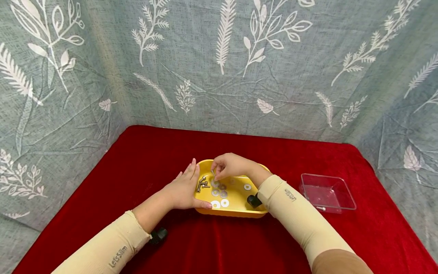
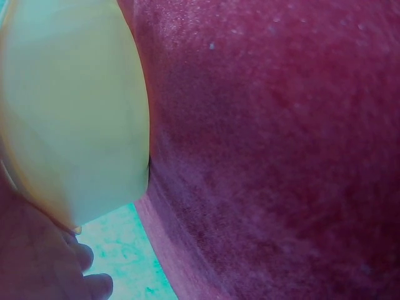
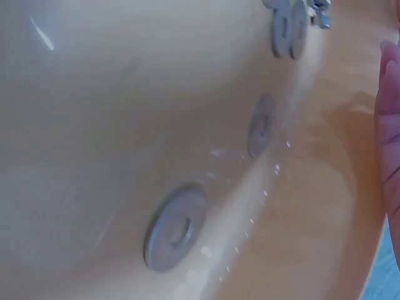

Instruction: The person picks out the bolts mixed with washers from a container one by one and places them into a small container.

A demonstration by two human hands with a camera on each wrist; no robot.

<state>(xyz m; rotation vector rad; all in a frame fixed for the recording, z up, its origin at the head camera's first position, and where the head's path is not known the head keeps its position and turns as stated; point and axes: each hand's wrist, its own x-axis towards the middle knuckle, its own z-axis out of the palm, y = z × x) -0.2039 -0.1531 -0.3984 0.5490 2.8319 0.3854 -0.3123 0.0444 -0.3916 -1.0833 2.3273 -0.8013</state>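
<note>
A yellow plastic tub (image 1: 236, 214) stands in front of me, holding several metal socket-head bolts (image 1: 204, 185) at its left end. Several flat washers (image 1: 224, 194) lie on the tub's floor; the right wrist view shows one washer (image 3: 177, 228) close up. My left hand (image 1: 183, 190) rests against the tub's left end, fingers straight along the rim and thumb over the near edge. Over the tub, my right hand (image 1: 232, 166) pinches a small bolt (image 1: 213, 173) between thumb and fingers. The right hand's fingers partly cover the washers under them.
To the right stands a clear plastic box (image 1: 328, 190), with a bolt (image 1: 321, 208) visible at its near side. Red cloth (image 1: 164, 152) covers the table. A patterned grey-blue curtain (image 1: 205, 68) hangs behind and at both sides.
</note>
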